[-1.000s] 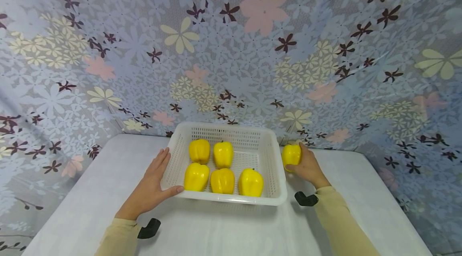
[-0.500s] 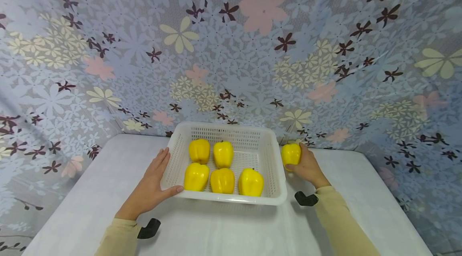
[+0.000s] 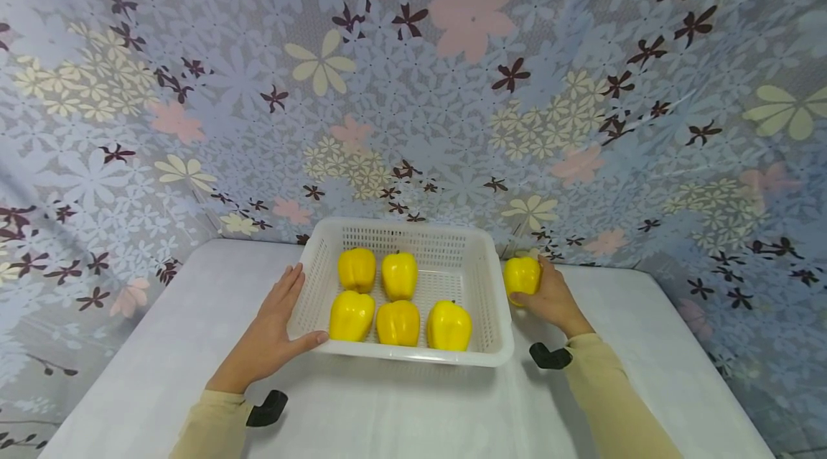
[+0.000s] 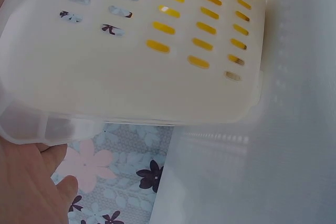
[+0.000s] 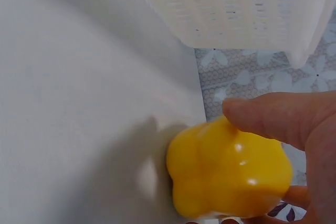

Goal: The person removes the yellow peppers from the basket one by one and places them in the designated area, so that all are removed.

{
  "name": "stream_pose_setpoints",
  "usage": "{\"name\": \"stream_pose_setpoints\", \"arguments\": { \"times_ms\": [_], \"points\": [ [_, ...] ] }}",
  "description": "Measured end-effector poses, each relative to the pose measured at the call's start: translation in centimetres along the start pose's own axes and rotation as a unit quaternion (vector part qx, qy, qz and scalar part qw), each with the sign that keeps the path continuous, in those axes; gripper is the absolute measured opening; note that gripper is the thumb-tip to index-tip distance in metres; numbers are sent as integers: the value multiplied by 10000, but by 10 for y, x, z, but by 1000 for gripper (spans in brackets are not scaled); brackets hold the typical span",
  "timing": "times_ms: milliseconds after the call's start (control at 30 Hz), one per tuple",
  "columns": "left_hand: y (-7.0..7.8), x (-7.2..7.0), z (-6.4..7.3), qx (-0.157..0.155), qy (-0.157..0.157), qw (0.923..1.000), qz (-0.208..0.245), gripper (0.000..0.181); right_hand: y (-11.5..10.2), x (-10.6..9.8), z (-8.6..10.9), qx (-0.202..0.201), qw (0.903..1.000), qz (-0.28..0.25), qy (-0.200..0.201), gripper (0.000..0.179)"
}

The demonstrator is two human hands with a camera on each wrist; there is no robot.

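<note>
My right hand [image 3: 554, 301] grips a yellow bell pepper [image 3: 522, 276] just outside the right wall of a white plastic basket [image 3: 413, 354]. In the right wrist view, the thumb lies along one side of that bell pepper [image 5: 226, 171], fingers partly hidden behind it, and its shadow falls on the table beside it. Several more yellow bell peppers [image 3: 398, 324] stand in the basket, mostly toward its left and front. My left hand [image 3: 274, 333] rests at the basket's left side, fingers straight along the wall and thumb tip at the front-left corner of the rim.
The basket stands on a table covered in white cloth [image 3: 413, 416], near its back edge. Behind and to both sides hangs a flower-patterned curtain [image 3: 413, 121]. Black wrist mounts [image 3: 549, 356] stick out beside both sleeves.
</note>
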State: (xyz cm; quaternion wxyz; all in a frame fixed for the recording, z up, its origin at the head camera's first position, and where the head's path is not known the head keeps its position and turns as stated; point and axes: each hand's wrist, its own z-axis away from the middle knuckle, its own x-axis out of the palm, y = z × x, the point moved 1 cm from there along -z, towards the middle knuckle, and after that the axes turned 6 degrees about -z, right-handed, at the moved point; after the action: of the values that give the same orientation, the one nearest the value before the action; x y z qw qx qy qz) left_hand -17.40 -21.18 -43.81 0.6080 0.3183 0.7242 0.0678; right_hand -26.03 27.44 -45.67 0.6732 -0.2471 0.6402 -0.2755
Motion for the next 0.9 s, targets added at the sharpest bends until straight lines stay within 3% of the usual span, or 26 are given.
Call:
{"name": "stream_pose_setpoints", "arguments": {
  "times_ms": [300, 467, 900],
  "points": [
    [0, 1, 0, -9, 22, 10000, -27, 105, -4, -16, 7, -53, 9998, 145, 145, 103],
    [0, 1, 1, 5, 52, 10000, -73, 105, -16, -29, 18, -83, 9995, 99, 295, 99],
    [0, 2, 0, -89, -37, 10000, -23, 105, -59, -46, 38, -657, 9949, -99, 758, 92]
  ]
}}
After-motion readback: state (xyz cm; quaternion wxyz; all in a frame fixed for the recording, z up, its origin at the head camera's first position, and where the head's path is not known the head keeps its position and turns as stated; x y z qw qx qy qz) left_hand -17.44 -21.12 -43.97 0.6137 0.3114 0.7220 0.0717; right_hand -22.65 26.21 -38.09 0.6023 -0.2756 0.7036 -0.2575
